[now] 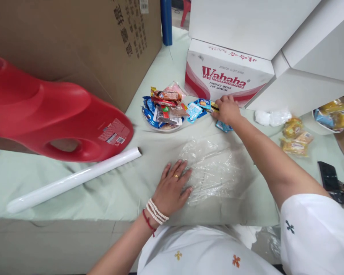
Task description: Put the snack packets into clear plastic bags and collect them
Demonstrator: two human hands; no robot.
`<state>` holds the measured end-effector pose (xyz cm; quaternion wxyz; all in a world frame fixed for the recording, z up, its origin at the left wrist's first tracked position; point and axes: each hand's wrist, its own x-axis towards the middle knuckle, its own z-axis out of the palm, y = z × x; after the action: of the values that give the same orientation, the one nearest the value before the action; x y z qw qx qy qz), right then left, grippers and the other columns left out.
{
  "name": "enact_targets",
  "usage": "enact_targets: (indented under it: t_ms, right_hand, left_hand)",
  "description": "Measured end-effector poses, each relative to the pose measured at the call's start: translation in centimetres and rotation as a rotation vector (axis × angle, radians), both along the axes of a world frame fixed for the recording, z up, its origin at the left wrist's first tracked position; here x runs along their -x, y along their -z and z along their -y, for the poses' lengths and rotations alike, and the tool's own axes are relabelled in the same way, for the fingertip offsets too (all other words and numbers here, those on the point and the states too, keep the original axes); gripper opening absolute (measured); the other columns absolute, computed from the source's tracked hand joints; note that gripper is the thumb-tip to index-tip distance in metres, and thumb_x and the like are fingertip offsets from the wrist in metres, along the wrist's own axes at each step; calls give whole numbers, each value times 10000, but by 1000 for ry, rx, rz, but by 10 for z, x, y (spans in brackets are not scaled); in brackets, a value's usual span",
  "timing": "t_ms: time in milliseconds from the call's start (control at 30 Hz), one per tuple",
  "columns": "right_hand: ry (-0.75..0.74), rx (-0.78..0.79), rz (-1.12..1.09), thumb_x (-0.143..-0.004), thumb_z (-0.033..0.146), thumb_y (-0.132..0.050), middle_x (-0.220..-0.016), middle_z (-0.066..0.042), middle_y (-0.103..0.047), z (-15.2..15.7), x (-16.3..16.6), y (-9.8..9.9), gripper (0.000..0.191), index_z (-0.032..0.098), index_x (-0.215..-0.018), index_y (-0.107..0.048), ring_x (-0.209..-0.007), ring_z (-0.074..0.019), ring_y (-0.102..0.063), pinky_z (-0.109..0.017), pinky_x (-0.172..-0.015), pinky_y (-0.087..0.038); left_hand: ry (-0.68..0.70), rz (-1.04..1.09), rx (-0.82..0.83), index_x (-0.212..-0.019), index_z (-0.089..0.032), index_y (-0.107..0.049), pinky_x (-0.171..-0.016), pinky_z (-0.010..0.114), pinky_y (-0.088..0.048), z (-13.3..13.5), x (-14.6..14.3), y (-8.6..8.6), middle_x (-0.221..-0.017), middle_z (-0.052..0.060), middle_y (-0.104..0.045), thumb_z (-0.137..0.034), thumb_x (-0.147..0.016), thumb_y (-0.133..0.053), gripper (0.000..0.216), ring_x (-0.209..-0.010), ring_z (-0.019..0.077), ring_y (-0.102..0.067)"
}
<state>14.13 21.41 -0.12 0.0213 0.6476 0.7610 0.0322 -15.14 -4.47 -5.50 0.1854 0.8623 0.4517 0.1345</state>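
My left hand (173, 187) lies flat with fingers outstretched, at the left edge of a crumpled sheet of clear plastic film (215, 168) on the cloth. Farther off, beside the Wahaha carton, my right hand (227, 110) has its fingers curled over a small yellow-and-dark snack packet (214, 107), partly hidden by the hand. Light-blue packets (194, 111) lie left of it, and another blue packet (224, 126) sits just below the hand. Left of these, a white plate (172, 129) is heaped with wrapped snacks (167, 105) in red, brown and blue wrappers.
A red jug (83, 103) and a white roll (74, 179) lie at left before a big brown carton (74, 38). The Wahaha carton (226, 76) stands behind. At right are yellow packets (296, 139), a white bowl (322, 126) and a phone (328, 175) beside keys.
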Motion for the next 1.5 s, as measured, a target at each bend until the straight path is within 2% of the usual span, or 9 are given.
enact_targets:
  t_ms: [133,333,500,733,833,1000,1133,1333,1500]
  right_hand:
    - [-126,89,-51,-974,401,-560,-1299,-221,-624,14,24,2,394,142,-1236,-699,-1253,-396,-496,-488,-977,-455]
    - [63,44,-248,-892,524,-665,-1433,-230,-567,-3,60,27,757,115,-1507,-502,-1265,-386,-553,-470,-1001,-483]
    - [85,90,-179,-910,347,-620,-1339,-191,-654,-3,61,14,500,165,-1375,-636,-1156,-361,-626,-432,-923,-507]
    - [-59,109,-318,-874,323,-640,-1163,-150,-689,118,7,-37,462,190,-1315,-667,-937,-305,-679,-397,-827,-528]
    - [-259,234,-543,-914,326,-636,-1213,-120,-687,188,1,-31,456,229,-1359,-626,-995,-265,-689,-373,-871,-557]
    - [-246,392,-483,-959,305,-598,-1426,-126,-605,250,7,-5,491,265,-1448,-572,-1163,-269,-683,-396,-913,-578]
    - [-174,274,-501,-1012,446,-554,-1309,-123,-684,211,-4,-12,408,230,-1343,-656,-1118,-271,-686,-389,-949,-544]
    - [5,25,-155,-1018,379,-493,-1265,-204,-676,59,-3,-11,386,151,-1260,-690,-1254,-399,-510,-501,-981,-469]
    - [232,90,-41,-874,583,-712,-1364,-247,-615,-24,18,8,635,111,-1298,-674,-1312,-457,-418,-612,-1043,-406]
  left_hand:
    - [-4,7,2,-1429,-209,-607,-1271,613,-252,-1,0,0,-1620,139,-482,-362,-978,-552,480,-1529,329,-399]
    - [-15,16,29,-1450,-225,-593,-1277,604,-244,-1,0,1,-1630,137,-468,-359,-988,-541,484,-1523,320,-414]
    - [-34,-11,18,-1536,-226,-499,-1268,617,-236,0,-2,0,-1706,168,-319,-426,-925,-636,657,-1556,355,-356]
    - [-49,-28,36,-1578,-159,-431,-1283,664,-110,4,-6,-4,-1693,198,-329,-561,-916,-612,795,-1575,376,-313]
    - [-42,-31,20,-1601,-135,-383,-1280,679,-55,6,-6,-2,-1696,219,-305,-605,-910,-602,864,-1576,393,-302]
    - [-30,-58,-25,-1637,-67,-261,-1269,700,4,10,-3,4,-1677,279,-301,-703,-844,-635,1083,-1561,431,-316]
    - [-26,-78,-44,-1640,-43,-234,-1267,710,0,11,-1,8,-1684,297,-263,-758,-784,-659,1193,-1560,457,-302]
    - [-18,-81,-31,-1638,-68,-264,-1274,693,12,10,1,9,-1678,295,-283,-817,-752,-652,1223,-1556,457,-311]
    - [-76,-71,-6,-1634,-174,-323,-1275,677,10,11,-1,3,-1702,213,-292,-604,-990,-483,791,-1571,370,-323]
